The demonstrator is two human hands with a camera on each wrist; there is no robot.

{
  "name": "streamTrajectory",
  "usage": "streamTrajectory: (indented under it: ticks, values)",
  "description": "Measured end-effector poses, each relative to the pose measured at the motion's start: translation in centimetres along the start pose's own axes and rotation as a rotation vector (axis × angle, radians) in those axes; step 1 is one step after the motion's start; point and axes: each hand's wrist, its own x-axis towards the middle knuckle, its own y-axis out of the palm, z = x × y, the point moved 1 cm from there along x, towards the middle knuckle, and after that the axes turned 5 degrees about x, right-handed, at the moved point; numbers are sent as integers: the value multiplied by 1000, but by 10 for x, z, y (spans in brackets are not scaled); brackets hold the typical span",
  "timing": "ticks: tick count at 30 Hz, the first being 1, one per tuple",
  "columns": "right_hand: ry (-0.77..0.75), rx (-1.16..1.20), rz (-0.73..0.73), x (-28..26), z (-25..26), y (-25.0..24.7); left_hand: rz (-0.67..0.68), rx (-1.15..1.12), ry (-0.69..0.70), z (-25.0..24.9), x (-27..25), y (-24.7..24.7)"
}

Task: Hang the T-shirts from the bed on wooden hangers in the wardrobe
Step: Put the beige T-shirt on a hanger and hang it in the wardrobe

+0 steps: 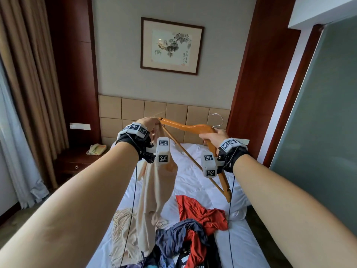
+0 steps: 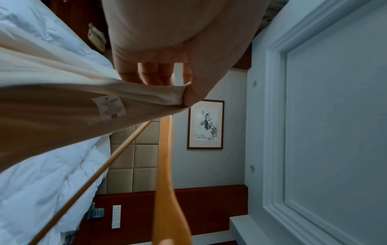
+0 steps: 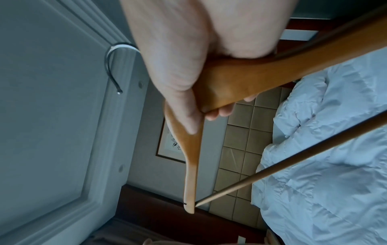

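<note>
I hold a wooden hanger [image 1: 185,126] with a metal hook [image 1: 218,119] up over the bed. My right hand [image 1: 212,137] grips its middle, just below the hook; in the right wrist view the fingers [image 3: 220,112] curl round the wood [image 3: 240,86]. My left hand [image 1: 152,123] pinches a beige T-shirt [image 1: 152,188] at the hanger's left tip, and the shirt hangs down to the bed. In the left wrist view the fingers [image 2: 150,73] pinch the cloth edge [image 2: 117,97] above the hanger arm [image 2: 165,165]. A red T-shirt [image 1: 201,211] and a dark blue one [image 1: 177,236] lie in a pile below.
The white bed [image 1: 195,171] runs ahead to a padded headboard [image 1: 146,109] under a framed picture [image 1: 171,46]. A nightstand with a phone [image 1: 96,149] stands at the left beside curtains [image 1: 25,93]. A grey panel [image 1: 318,113] bounds the right side. More beige cloth [image 1: 123,219] lies near the pile.
</note>
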Motion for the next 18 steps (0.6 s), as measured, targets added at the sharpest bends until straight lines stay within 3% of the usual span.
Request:
streamTrajectory:
  ticks: [4, 10, 18]
  values:
    - [-41, 175, -19, -9, 3, -2, -60, 41, 58, 7, 12, -2]
    - [23, 304, -148, -17, 17, 3, -97, 167, 71, -2, -11, -7]
    - [12, 451, -205, -20, 18, 13, -124, 6, 57, 9, 34, -24]
